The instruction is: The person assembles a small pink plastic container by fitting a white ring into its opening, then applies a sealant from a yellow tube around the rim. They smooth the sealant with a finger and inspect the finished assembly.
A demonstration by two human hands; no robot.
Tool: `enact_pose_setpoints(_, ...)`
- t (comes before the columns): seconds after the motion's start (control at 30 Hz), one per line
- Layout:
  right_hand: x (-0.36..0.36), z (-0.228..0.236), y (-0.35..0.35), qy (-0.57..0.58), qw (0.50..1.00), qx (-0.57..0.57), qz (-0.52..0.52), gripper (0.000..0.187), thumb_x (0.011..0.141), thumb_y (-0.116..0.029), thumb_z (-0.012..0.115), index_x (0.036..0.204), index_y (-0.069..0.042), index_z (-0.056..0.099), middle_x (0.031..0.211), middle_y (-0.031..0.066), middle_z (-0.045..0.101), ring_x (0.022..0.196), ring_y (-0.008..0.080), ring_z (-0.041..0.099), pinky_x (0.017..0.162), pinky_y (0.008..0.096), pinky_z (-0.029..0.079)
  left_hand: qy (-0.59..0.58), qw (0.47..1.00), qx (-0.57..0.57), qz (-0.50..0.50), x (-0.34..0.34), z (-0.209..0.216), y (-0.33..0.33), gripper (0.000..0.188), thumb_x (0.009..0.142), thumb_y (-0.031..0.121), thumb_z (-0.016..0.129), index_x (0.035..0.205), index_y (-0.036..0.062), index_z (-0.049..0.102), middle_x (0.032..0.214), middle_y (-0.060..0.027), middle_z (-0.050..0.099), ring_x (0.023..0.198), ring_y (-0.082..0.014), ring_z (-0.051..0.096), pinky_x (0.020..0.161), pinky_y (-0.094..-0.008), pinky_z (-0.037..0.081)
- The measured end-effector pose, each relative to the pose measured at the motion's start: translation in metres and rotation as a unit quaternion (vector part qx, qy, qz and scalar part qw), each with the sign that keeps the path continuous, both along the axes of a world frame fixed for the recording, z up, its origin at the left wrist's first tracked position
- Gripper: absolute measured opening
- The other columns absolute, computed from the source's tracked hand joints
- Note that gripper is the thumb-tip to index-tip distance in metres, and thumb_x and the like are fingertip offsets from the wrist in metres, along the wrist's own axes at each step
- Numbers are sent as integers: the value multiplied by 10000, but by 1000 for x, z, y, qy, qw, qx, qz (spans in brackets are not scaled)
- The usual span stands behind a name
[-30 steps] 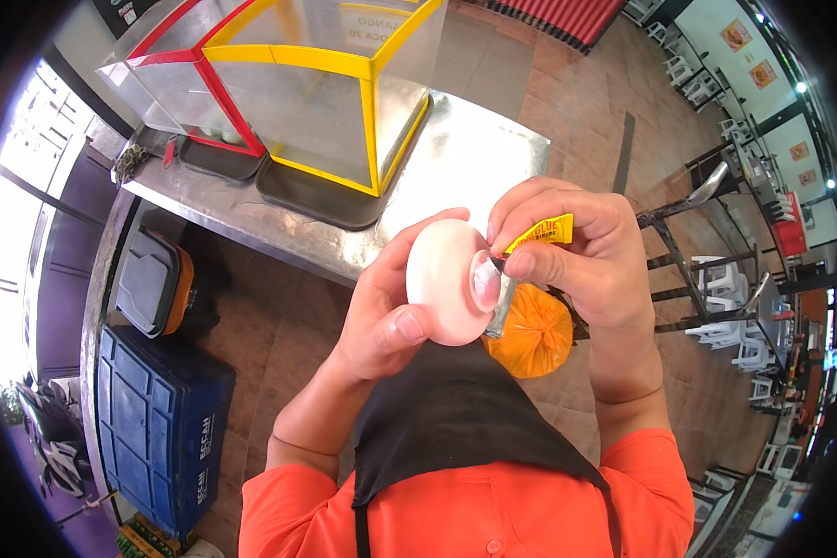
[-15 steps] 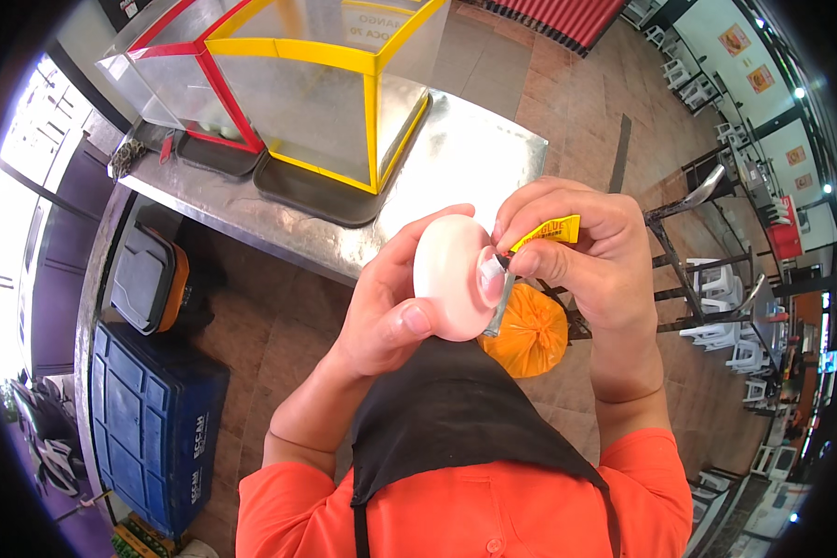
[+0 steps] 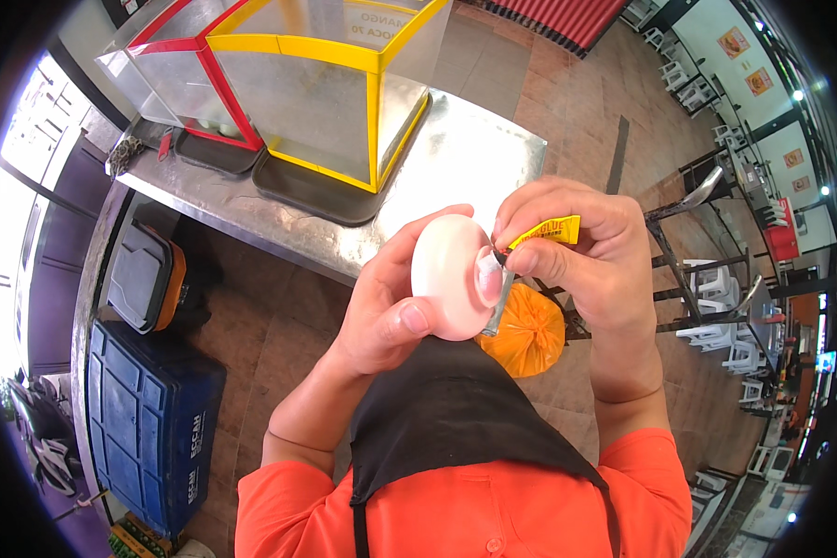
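In front of my chest, my left hand grips a pale pink, rounded disc-shaped piece, thumb on the near face and fingers behind. A small raised knob-like part, partly clear or shiny, stands out from its right side. My right hand pinches a small yellow glue tube between thumb and fingers. The tube's dark nozzle points left and lies at the upper edge of the knob; whether it touches cannot be made out. Part of the tube is hidden by my fingers.
A metal table stands ahead, carrying clear display cases with yellow and red edging on dark trays. An orange plastic bag sits below my hands. A blue bin is at left, a dark metal frame at right.
The nozzle has shifted slightly up and away from the middle of the knob, toward its upper edge. Both hands keep their hold and have barely moved.
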State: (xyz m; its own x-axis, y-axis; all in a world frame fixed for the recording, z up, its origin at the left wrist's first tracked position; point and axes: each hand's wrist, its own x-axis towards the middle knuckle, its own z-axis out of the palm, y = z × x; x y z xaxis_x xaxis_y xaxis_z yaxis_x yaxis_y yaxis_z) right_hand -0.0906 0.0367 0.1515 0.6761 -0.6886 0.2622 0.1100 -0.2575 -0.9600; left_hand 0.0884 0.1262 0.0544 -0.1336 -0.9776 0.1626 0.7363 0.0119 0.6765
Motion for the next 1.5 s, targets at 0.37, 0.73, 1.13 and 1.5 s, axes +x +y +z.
enact_pose_setpoints(0.37, 1, -2, 0, -24, 999, 36, -33, 144, 850, -49, 802, 948, 38, 741, 970, 132, 707, 886, 167, 653, 781, 281, 512, -9, 1000, 15, -1, 0, -4, -1, 1078, 775, 555, 815, 1546, -30, 340, 1351, -154, 586, 1213, -248, 628, 1016, -404, 536)
enact_pose_setpoints(0.73, -6, -2, -3, -70, 994, 75, 23, 168, 933, -55, 755, 1054, 53, 710, 970, 99, 706, 825, 142, 661, 735, 278, 551, 123, 980, 38, -153, 7, -9, -9, 1180, 682, 604, 746, 1583, 23, 253, 1393, -317, 525, 980, -405, 718, 869, -495, 627)
enact_pose_setpoints(1.13, -2, 3, 10, -41, 999, 29, -2, 139, 906, -14, 758, 1010, 60, 704, 976, 113, 675, 799, 166, 683, 625, 282, 584, 107, 983, 28, -149, 1, -12, -8, 1168, 667, 603, 761, 1557, 6, 295, 1284, -281, 584, 967, -402, 722, 859, -496, 637)
enact_pose_setpoints(1.5, 0, 9, 14, 47, 992, -110, -25, 149, 840, -8, 799, 969, 33, 736, 982, 118, 708, 891, 175, 681, 778, 289, 541, 45, 998, -2, -48, -7, -7, -4, 1114, 723, 573, 802, 1516, -61, 342, 1336, -216, 577, 1136, -325, 673, 949, -483, 602)
